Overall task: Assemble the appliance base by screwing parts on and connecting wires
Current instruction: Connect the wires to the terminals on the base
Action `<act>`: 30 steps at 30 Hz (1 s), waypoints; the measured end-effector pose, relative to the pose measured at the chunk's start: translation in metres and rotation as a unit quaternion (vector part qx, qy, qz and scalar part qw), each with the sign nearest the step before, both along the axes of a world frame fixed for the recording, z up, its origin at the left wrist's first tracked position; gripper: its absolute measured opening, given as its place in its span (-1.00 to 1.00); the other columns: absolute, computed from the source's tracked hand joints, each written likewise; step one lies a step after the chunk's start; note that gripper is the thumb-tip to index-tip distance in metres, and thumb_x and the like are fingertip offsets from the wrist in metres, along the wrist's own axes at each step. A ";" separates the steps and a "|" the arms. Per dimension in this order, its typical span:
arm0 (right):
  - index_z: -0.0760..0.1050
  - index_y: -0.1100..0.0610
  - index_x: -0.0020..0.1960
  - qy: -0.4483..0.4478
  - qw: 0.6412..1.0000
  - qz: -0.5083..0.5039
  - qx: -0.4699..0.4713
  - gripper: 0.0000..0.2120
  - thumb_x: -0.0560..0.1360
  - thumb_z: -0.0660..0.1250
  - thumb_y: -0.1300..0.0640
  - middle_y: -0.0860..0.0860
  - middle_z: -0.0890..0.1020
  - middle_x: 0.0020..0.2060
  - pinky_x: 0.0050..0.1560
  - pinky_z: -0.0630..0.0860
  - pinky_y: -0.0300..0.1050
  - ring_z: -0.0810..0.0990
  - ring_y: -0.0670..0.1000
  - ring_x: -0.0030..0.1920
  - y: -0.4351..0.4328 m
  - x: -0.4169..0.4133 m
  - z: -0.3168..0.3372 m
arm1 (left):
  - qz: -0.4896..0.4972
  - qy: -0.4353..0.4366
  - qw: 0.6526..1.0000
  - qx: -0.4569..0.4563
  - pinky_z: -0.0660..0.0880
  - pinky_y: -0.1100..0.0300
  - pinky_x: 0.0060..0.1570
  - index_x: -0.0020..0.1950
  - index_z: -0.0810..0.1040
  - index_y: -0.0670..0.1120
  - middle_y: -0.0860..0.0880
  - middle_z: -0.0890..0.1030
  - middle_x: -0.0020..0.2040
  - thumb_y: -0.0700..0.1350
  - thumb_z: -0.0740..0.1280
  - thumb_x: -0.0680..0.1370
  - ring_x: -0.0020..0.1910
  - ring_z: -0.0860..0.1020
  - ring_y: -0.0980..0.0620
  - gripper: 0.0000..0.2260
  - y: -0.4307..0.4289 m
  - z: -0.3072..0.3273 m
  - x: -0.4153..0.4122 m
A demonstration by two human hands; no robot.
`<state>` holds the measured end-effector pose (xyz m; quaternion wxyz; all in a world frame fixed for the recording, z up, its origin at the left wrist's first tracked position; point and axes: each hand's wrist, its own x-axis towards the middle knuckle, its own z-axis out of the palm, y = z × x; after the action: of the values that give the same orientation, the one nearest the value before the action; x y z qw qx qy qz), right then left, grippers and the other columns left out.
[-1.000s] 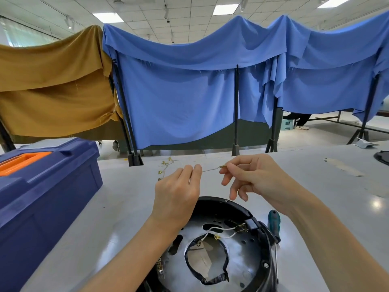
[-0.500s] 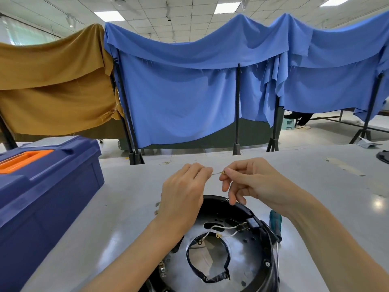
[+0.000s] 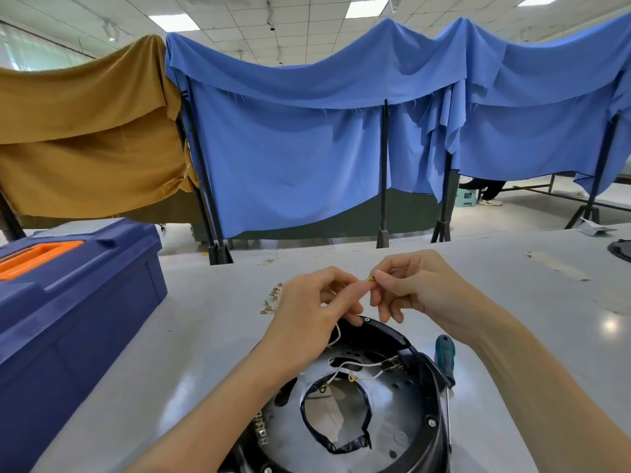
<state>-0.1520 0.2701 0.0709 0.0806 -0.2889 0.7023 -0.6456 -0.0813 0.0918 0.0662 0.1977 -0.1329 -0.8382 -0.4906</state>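
The round black appliance base [image 3: 428, 401] with a metal plate and a central hole lies on the grey table in front of me. White wires [image 3: 370, 364] run inside it to a connector on the right wall. My left hand [image 3: 307, 319] pinches a thin whitish wire [image 3: 336, 332] that loops down below it. My right hand [image 3: 415, 285] pinches the small brass terminal [image 3: 370, 278] at that wire's tip. Both hands meet fingertip to fingertip just above the base's far rim.
A green-handled screwdriver [image 3: 445, 355] lies right of the base. Several loose brass terminals [image 3: 271, 298] lie on the table left of my hands. A dark blue toolbox [image 3: 68, 302] with an orange handle stands at the left. Cloth-draped racks stand behind the table.
My hands have drawn together, from about a wire's length apart to touching at the terminal. They also moved slightly nearer to me, over the base's far rim.
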 end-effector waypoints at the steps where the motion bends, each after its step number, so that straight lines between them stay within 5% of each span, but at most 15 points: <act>1: 0.59 0.33 -0.16 -0.002 1.000 0.007 0.006 -0.82 0.57 0.27 0.34 0.23 0.61 -0.33 -0.43 0.50 -0.17 0.59 0.15 -0.40 0.000 0.000 -0.001 | -0.001 -0.011 1.000 0.004 0.52 0.25 -0.34 -0.07 0.61 -0.08 -0.01 0.65 -0.29 -0.02 0.38 0.55 -0.41 0.65 0.03 -0.87 0.002 0.001 0.001; 4: 0.60 0.35 -0.12 -0.005 0.999 0.022 0.027 -0.82 0.58 0.29 0.30 0.23 0.64 -0.31 -0.39 0.53 -0.17 0.61 0.14 -0.38 0.000 0.001 -0.002 | 0.027 -0.015 0.999 -0.035 0.33 0.38 -0.54 -0.12 0.58 -0.06 -0.01 0.62 -0.33 -0.08 0.36 0.58 -0.60 0.49 0.16 -0.89 0.002 0.004 0.004; 9: 0.64 0.29 -0.09 0.038 0.994 -0.089 0.059 -0.71 0.65 0.22 0.17 0.14 0.71 -0.26 -0.16 0.63 -0.15 0.69 0.11 -0.25 -0.007 -0.002 -0.011 | -0.037 -0.042 0.991 -0.121 0.32 0.47 -0.49 -0.13 0.62 -0.05 0.03 0.65 -0.36 -0.07 0.38 0.56 -0.53 0.46 0.24 -0.90 0.003 0.002 0.020; 16: 0.67 0.24 -0.09 0.044 0.977 -0.130 0.160 -0.69 0.64 0.24 0.10 0.07 0.72 -0.19 0.06 0.61 -0.02 0.69 0.03 -0.11 -0.017 -0.006 -0.032 | -0.025 -0.109 0.970 -0.217 0.41 0.26 -0.31 -0.08 0.60 0.03 0.09 0.65 -0.30 -0.01 0.32 0.57 -0.43 0.49 0.31 -0.90 0.016 -0.027 0.030; 19: 0.68 0.23 -0.10 0.045 0.977 -0.127 0.168 -0.68 0.64 0.24 0.09 0.15 0.71 -0.19 0.03 0.59 -0.01 0.67 0.12 -0.13 -0.020 -0.006 -0.037 | 0.032 -0.097 0.964 -0.244 0.47 0.18 -0.13 -0.12 0.53 0.11 0.16 0.59 -0.27 0.07 0.29 0.55 -0.31 0.48 0.29 -0.90 0.020 -0.035 0.031; 23: 0.66 0.24 -0.09 0.055 0.976 -0.133 0.166 -0.72 0.63 0.24 0.14 0.17 0.70 -0.20 -0.16 0.53 -0.17 0.58 -0.03 -0.25 -0.025 -0.007 -0.046 | 0.043 -0.097 0.971 -0.214 0.37 0.20 -0.22 -0.14 0.54 0.13 0.16 0.52 -0.34 0.12 0.32 0.53 -0.33 0.45 0.25 -0.89 0.021 -0.039 0.032; 30: 0.66 0.20 -0.14 0.063 0.970 -0.149 0.183 -0.70 0.63 0.23 0.12 0.12 0.65 -0.31 -0.20 0.46 -0.15 0.52 -0.05 -0.31 -0.027 -0.013 -0.058 | 0.034 -0.099 0.968 -0.230 0.33 0.23 -0.25 -0.14 0.66 0.10 0.18 0.47 -0.49 0.14 0.41 0.47 -0.36 0.43 0.24 -0.85 0.022 -0.035 0.029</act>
<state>-0.1653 0.2435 0.0134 -0.0093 -0.2011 0.8475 -0.4910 -0.0524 0.1140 0.0310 0.0944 -0.0969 -0.9479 -0.2884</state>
